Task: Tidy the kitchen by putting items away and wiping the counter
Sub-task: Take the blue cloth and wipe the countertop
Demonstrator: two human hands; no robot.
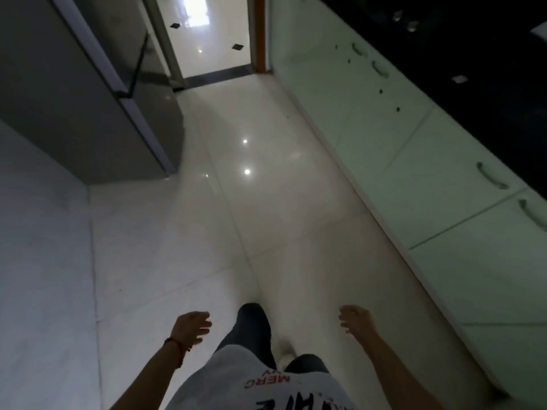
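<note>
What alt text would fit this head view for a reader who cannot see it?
A person walks along a glossy tiled kitchen floor, left hand and right hand both empty and loosely open. A grey fridge stands on their left, pale green cabinets under a dark counter on their right, and a bright doorway lies ahead.

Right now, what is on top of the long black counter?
On the black counter lies one small pale flat item; two shiny round things sit farther along. The rest falls outside the frame.
</note>
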